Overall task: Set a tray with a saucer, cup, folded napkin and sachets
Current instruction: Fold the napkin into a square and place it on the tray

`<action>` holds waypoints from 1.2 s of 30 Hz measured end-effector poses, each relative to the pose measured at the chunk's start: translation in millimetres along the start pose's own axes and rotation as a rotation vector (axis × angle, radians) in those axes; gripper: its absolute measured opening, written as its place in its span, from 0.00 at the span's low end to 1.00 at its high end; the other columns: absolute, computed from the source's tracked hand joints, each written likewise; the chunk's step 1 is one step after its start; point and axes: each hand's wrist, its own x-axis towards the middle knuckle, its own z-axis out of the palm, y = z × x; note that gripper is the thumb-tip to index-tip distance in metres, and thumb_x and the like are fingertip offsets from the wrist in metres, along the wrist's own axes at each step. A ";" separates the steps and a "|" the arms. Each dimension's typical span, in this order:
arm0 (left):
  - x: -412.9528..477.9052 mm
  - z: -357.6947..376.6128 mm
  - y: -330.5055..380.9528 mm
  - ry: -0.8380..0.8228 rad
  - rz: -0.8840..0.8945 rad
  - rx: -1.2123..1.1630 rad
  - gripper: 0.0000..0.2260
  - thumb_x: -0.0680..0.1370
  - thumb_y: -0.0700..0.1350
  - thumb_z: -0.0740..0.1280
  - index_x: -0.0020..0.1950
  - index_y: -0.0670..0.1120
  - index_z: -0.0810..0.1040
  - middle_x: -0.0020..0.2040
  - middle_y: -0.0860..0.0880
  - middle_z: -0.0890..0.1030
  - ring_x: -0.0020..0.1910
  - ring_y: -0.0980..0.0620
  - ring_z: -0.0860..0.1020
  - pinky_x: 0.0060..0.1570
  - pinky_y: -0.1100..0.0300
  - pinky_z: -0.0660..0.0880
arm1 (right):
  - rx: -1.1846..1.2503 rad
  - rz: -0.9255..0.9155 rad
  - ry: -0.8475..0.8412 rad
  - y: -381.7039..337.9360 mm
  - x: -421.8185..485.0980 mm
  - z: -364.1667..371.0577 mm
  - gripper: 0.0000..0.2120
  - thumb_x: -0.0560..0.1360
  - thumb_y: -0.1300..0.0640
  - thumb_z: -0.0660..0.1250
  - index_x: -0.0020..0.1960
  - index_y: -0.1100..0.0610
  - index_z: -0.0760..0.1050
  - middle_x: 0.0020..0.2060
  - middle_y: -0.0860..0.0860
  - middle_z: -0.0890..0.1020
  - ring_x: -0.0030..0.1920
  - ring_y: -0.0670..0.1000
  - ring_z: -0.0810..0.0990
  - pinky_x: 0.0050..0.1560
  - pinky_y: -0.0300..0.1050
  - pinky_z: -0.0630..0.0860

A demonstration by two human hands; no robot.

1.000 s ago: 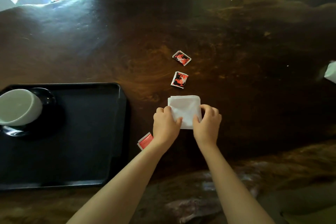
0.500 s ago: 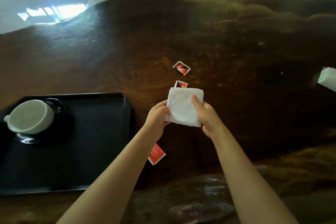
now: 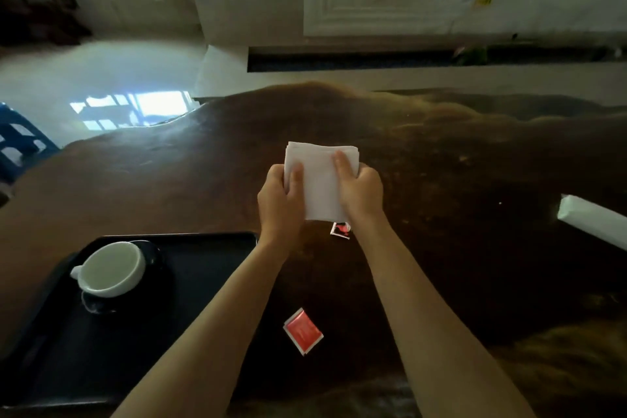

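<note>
Got the folded napkin [image 3: 320, 180] pinched in both my left hand [image 3: 280, 198] and right hand [image 3: 359, 190]. I'd keep thumbs flat so the fold holds, then swing left onto the bare part of the tray [image 3: 203, 282], clear of the cup [image 3: 110, 268].

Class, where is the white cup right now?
In the head view, lower left: the white cup sits on the dark saucer in the black tray's far left corner.
</note>
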 end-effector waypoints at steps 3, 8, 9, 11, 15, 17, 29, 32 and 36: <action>-0.3 -21.3 12.9 0.093 0.052 -0.078 0.11 0.80 0.50 0.58 0.44 0.45 0.71 0.35 0.54 0.72 0.33 0.59 0.72 0.27 0.75 0.69 | 0.077 -0.118 0.079 -19.8 -16.4 16.8 0.13 0.77 0.45 0.60 0.45 0.54 0.73 0.37 0.45 0.77 0.39 0.46 0.78 0.41 0.42 0.77; -6.5 -66.4 3.3 0.035 -0.016 -0.267 0.10 0.79 0.52 0.59 0.41 0.50 0.72 0.37 0.52 0.75 0.31 0.62 0.76 0.28 0.70 0.72 | 0.181 -0.097 0.030 -28.2 -46.8 50.4 0.13 0.78 0.42 0.57 0.48 0.51 0.73 0.41 0.47 0.79 0.44 0.48 0.81 0.46 0.46 0.80; -8.1 -77.6 -2.5 -0.030 -0.073 -0.290 0.10 0.79 0.52 0.59 0.42 0.49 0.73 0.38 0.51 0.76 0.33 0.60 0.76 0.29 0.68 0.74 | 0.178 -0.092 0.013 -24.6 -53.0 56.2 0.13 0.78 0.42 0.57 0.48 0.51 0.73 0.41 0.47 0.79 0.43 0.48 0.81 0.45 0.46 0.79; -11.2 -100.8 -17.1 -0.204 -0.233 -0.298 0.10 0.79 0.53 0.59 0.46 0.48 0.75 0.43 0.47 0.78 0.39 0.54 0.78 0.35 0.60 0.77 | 0.118 -0.109 -0.016 -11.0 -64.4 67.0 0.12 0.77 0.41 0.57 0.46 0.49 0.73 0.40 0.47 0.80 0.42 0.49 0.81 0.44 0.45 0.79; -16.4 -131.1 -40.2 -0.186 -0.383 -0.233 0.17 0.78 0.57 0.59 0.57 0.45 0.74 0.49 0.47 0.79 0.45 0.51 0.78 0.40 0.58 0.76 | 0.020 -0.117 -0.206 5.3 -88.5 90.6 0.11 0.78 0.43 0.56 0.42 0.45 0.71 0.39 0.46 0.79 0.42 0.48 0.80 0.42 0.41 0.77; -17.4 -139.9 -47.5 -0.029 -0.286 -0.166 0.12 0.78 0.54 0.60 0.53 0.47 0.74 0.43 0.51 0.78 0.40 0.56 0.77 0.34 0.65 0.72 | -0.006 -0.080 -0.246 3.8 -96.2 103.4 0.13 0.78 0.41 0.55 0.40 0.46 0.71 0.38 0.46 0.78 0.40 0.47 0.79 0.40 0.41 0.75; -10.5 -189.9 -100.4 0.156 -0.149 -0.155 0.11 0.79 0.49 0.60 0.41 0.44 0.71 0.33 0.53 0.72 0.27 0.67 0.71 0.27 0.74 0.68 | -0.080 -0.079 -0.102 22.0 -117.3 187.4 0.16 0.80 0.46 0.55 0.42 0.54 0.72 0.33 0.46 0.77 0.33 0.44 0.77 0.30 0.31 0.73; -4.1 -199.0 -119.7 0.100 -0.227 -0.161 0.10 0.79 0.48 0.60 0.42 0.43 0.72 0.33 0.53 0.73 0.29 0.63 0.72 0.28 0.73 0.68 | -0.074 0.042 -0.126 39.0 -114.9 203.8 0.17 0.79 0.45 0.56 0.38 0.53 0.72 0.33 0.48 0.77 0.34 0.48 0.78 0.34 0.40 0.75; -5.8 -202.9 -158.1 -0.046 -0.473 -0.049 0.11 0.78 0.51 0.62 0.48 0.43 0.75 0.39 0.50 0.77 0.37 0.56 0.74 0.39 0.60 0.72 | -0.203 0.249 -0.125 76.2 -112.0 216.1 0.21 0.78 0.45 0.58 0.37 0.59 0.75 0.31 0.51 0.76 0.39 0.54 0.76 0.33 0.44 0.68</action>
